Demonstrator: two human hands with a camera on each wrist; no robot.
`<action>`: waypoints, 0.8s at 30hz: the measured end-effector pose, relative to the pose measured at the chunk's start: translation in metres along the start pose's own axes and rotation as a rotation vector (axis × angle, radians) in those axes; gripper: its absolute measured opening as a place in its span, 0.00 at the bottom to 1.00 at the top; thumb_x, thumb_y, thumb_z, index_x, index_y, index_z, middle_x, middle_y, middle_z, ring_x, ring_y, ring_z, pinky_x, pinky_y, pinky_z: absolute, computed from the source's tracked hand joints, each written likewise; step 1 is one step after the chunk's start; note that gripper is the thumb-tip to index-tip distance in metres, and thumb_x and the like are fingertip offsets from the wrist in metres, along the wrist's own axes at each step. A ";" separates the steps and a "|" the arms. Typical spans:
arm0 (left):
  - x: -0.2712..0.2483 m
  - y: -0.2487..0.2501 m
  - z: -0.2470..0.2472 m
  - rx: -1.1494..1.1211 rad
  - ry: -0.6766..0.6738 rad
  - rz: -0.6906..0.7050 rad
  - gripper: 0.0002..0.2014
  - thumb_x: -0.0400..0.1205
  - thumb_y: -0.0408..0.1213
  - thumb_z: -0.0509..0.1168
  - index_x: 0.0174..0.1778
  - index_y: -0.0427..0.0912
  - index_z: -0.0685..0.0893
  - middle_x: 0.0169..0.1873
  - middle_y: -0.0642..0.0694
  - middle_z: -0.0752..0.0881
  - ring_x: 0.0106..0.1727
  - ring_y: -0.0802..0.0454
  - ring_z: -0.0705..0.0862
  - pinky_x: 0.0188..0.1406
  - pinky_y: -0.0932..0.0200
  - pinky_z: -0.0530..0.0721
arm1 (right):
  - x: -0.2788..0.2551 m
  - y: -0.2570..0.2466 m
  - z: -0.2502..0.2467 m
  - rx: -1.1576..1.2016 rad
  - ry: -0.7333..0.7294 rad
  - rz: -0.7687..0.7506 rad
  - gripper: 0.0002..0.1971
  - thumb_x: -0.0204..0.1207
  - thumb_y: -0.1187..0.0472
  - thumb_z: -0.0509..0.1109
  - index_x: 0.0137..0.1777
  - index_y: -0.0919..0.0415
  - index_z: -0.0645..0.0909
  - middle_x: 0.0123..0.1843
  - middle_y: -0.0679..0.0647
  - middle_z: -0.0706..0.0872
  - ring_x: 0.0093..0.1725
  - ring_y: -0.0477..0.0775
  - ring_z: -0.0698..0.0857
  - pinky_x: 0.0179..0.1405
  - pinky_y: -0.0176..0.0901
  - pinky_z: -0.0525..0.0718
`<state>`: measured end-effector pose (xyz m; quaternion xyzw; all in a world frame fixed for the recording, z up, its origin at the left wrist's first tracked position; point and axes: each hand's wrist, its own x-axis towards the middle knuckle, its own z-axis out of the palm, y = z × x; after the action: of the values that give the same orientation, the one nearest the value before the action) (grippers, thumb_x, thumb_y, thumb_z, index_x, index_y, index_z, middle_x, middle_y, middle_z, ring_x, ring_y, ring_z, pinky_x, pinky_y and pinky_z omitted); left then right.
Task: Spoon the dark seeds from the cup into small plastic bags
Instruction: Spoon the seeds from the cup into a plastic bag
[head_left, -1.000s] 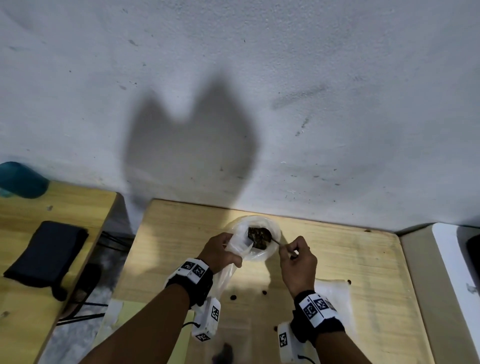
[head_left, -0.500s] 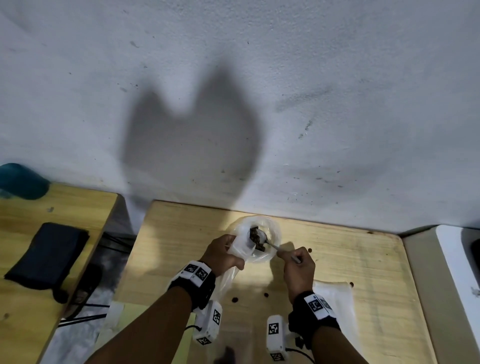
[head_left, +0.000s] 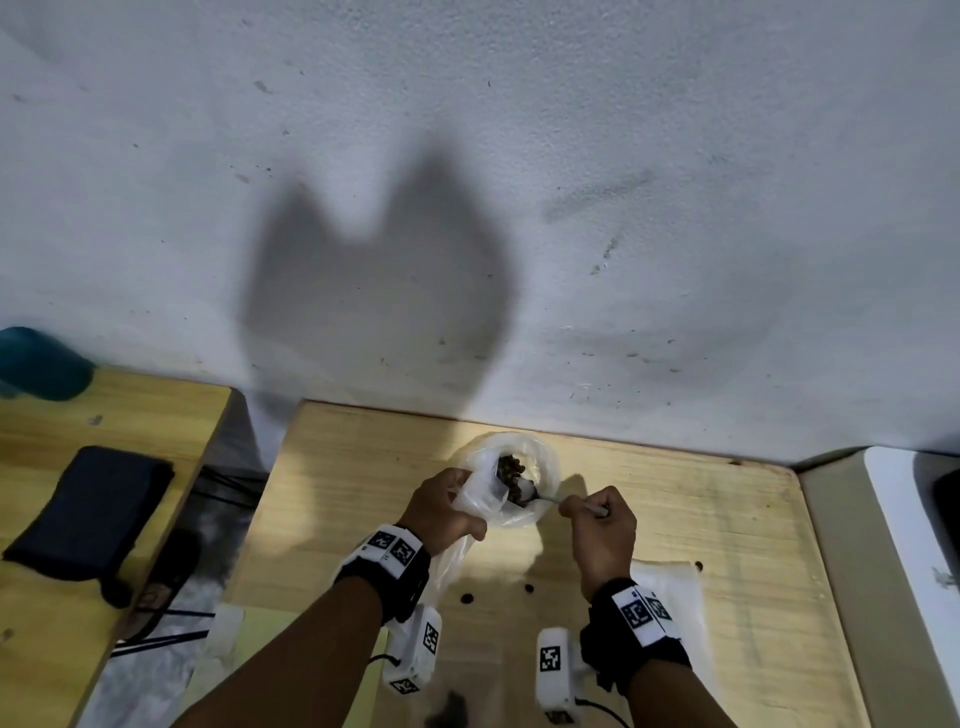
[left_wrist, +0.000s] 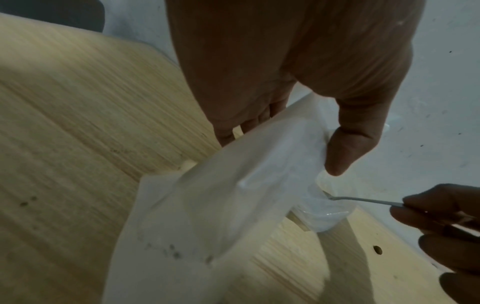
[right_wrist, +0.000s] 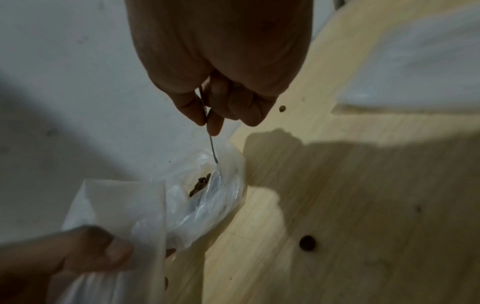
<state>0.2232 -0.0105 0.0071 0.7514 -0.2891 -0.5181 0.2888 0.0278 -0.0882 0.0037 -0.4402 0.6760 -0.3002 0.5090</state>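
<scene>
A clear plastic cup (head_left: 545, 475) stands near the back edge of the wooden table, with dark seeds (head_left: 510, 467) inside. My left hand (head_left: 441, 512) grips a small translucent plastic bag (head_left: 483, 493) by its mouth, right beside the cup. My right hand (head_left: 597, 525) pinches the thin handle of a metal spoon (head_left: 540, 496); its bowl sits in the cup among the seeds. The bag (left_wrist: 233, 201) hangs below my left thumb in the left wrist view. The right wrist view shows the spoon (right_wrist: 211, 144) dipping into the seeds (right_wrist: 201, 183).
Loose seeds (head_left: 466, 597) lie on the table (head_left: 727, 530) in front of the cup. More plastic bags (head_left: 670, 582) lie flat at my right wrist. A black case (head_left: 88, 512) rests on a second table at the left. A white wall is close behind.
My right hand has shifted slightly right and lowered the spoon's bowl into the cup. The left hand keeps hold of the bag beside the cup.
</scene>
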 end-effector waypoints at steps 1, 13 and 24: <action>0.000 0.001 0.000 0.008 -0.007 0.002 0.45 0.48 0.45 0.76 0.66 0.48 0.79 0.57 0.49 0.84 0.57 0.49 0.83 0.50 0.56 0.83 | 0.002 0.001 0.000 0.033 -0.006 0.072 0.16 0.62 0.67 0.75 0.27 0.53 0.69 0.30 0.54 0.72 0.29 0.53 0.69 0.32 0.47 0.71; 0.003 0.007 -0.009 -0.004 -0.002 -0.004 0.37 0.50 0.40 0.76 0.60 0.45 0.82 0.53 0.47 0.86 0.51 0.49 0.84 0.39 0.62 0.80 | 0.004 0.009 -0.017 0.284 -0.042 0.252 0.20 0.71 0.74 0.73 0.28 0.54 0.69 0.23 0.50 0.69 0.23 0.50 0.62 0.20 0.38 0.60; -0.001 0.006 0.000 0.044 0.022 0.026 0.44 0.52 0.40 0.77 0.69 0.48 0.77 0.60 0.50 0.81 0.60 0.48 0.80 0.49 0.58 0.79 | -0.003 -0.036 -0.050 0.250 -0.171 -0.075 0.09 0.72 0.75 0.72 0.37 0.68 0.74 0.22 0.54 0.69 0.22 0.50 0.61 0.22 0.39 0.60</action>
<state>0.2217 -0.0139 0.0122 0.7593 -0.3070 -0.4997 0.2820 -0.0087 -0.1038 0.0509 -0.4224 0.5706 -0.3624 0.6039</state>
